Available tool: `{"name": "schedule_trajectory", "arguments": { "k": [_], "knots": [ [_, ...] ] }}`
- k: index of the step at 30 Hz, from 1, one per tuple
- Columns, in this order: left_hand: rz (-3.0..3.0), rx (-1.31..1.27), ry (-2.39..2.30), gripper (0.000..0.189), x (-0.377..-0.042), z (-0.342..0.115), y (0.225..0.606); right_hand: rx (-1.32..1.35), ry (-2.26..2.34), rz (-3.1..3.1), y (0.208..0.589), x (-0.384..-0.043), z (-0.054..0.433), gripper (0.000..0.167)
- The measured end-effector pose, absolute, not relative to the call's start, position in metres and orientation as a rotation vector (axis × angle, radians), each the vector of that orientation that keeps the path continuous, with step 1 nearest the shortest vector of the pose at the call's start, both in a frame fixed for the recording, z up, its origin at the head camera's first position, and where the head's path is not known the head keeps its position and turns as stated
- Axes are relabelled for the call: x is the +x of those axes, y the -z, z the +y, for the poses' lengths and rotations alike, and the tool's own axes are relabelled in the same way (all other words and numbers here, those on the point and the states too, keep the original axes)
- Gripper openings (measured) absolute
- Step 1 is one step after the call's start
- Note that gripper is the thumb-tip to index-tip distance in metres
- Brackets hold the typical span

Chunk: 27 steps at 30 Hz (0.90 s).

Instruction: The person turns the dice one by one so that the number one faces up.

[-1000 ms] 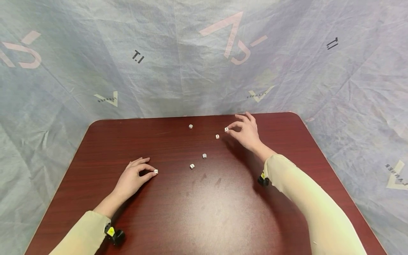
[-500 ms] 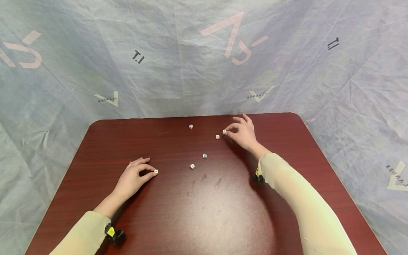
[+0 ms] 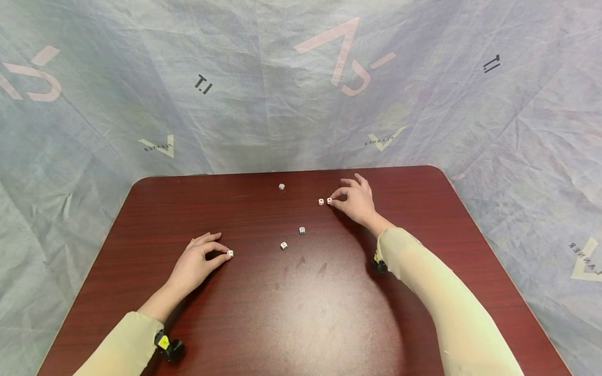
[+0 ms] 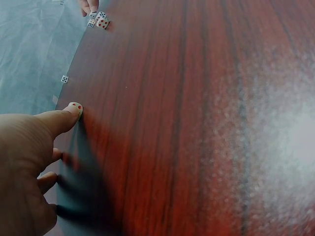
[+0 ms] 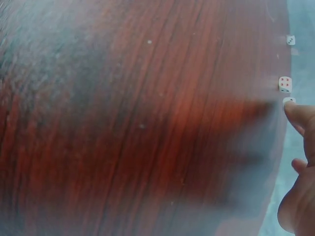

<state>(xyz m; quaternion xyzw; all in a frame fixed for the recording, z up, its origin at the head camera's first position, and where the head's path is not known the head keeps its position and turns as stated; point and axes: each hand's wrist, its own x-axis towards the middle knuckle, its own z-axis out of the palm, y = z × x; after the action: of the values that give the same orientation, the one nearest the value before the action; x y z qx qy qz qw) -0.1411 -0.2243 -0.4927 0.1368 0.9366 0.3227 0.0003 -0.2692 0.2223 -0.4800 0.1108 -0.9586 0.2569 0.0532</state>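
Note:
Between thumb and index finger, my left hand (image 3: 195, 263) pinches a white die (image 3: 230, 254) at the left of the table; red pips show on it in the left wrist view. My right hand (image 3: 356, 202) pinches another white die (image 3: 330, 200) toward the back right. Just left of that one sits a third die (image 3: 321, 201), a narrow gap apart in the head view. In the right wrist view this neighbouring die (image 5: 285, 84) shows red pips on one face, and the thumb covers part of the held die (image 5: 289, 100).
On the dark red wooden table (image 3: 263, 313) lie more dice: one near the back edge (image 3: 281, 186), one in the middle with dark pips (image 3: 302, 230), and one slightly nearer (image 3: 284, 245). Grey printed cloth (image 3: 235, 104) hangs behind the table and at its sides.
My right hand has moved left and toward me with its die, bringing it down beside the neighbouring die. The left hand and the other dice have stayed put.

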Motion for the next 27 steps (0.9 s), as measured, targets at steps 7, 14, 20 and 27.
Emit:
{"name": "schedule_trajectory", "arguments": {
  "k": [7, 14, 20, 27],
  "knots": [
    [2.942, 0.434, -1.013, 0.012, -0.1414, -0.2250, 0.4938, 0.337, -0.784, -2.912, 0.4829, -0.2700, 0.2223, 0.013],
    [2.944, 0.437, -1.013, 0.011, -0.1417, -0.2247, 0.4936, 0.325, -0.779, -2.918, 0.4851, -0.2705, 0.2226, 0.013],
    [2.930, 0.412, -1.014, 0.012, -0.1406, -0.2246, 0.4925, 0.315, -0.781, -2.923, 0.4887, -0.2715, 0.2226, 0.014],
    [2.931, 0.422, -1.018, 0.013, -0.1407, -0.2249, 0.4933, 0.296, -0.792, -2.919, 0.4903, -0.2699, 0.2238, 0.017]
  ]
}}
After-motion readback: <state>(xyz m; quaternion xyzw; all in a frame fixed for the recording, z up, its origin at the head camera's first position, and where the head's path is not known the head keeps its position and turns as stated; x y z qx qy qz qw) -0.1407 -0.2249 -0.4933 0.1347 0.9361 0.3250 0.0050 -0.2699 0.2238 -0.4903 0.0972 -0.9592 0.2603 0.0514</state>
